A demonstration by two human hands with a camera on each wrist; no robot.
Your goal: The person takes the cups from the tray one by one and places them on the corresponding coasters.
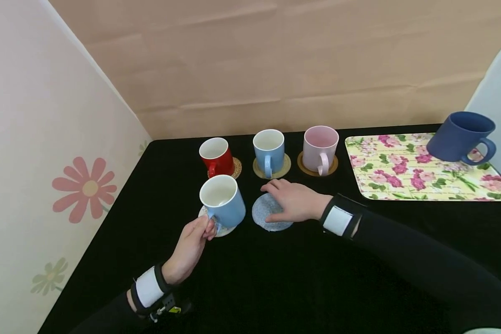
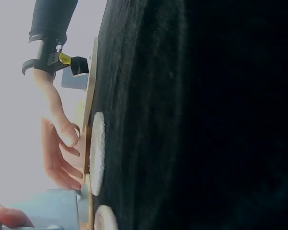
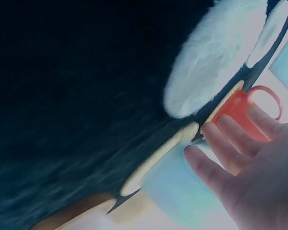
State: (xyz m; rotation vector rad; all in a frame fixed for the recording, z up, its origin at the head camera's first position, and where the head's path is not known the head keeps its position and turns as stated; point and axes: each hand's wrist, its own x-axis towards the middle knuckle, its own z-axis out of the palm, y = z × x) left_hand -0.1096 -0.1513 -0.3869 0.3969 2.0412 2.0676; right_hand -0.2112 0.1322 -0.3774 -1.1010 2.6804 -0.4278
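Observation:
My left hand [image 1: 192, 243] grips the handle of a light blue mug [image 1: 229, 208] with a white inside. The mug is tilted and overlaps a white round coaster [image 1: 224, 233]; in the left wrist view a narrow gap shows between the mug [image 2: 55, 206] and that coaster [image 2: 104, 219]. Over a fuzzy grey-blue round coaster [image 1: 263, 215], my right hand [image 1: 296, 202] hovers palm down with fingers spread loosely and holds nothing. That fuzzy coaster [image 3: 216, 60] looks pale in the right wrist view, apart from the fingertips.
Behind stand a red mug [image 1: 222, 162], a second light blue mug [image 1: 275, 157] and a pink mug [image 1: 317, 153], each on a round coaster. To the right, a dark blue mug [image 1: 451, 139] leans to one side on a floral placemat [image 1: 392, 174]. Brown paper [image 1: 296, 60] backs the black tabletop.

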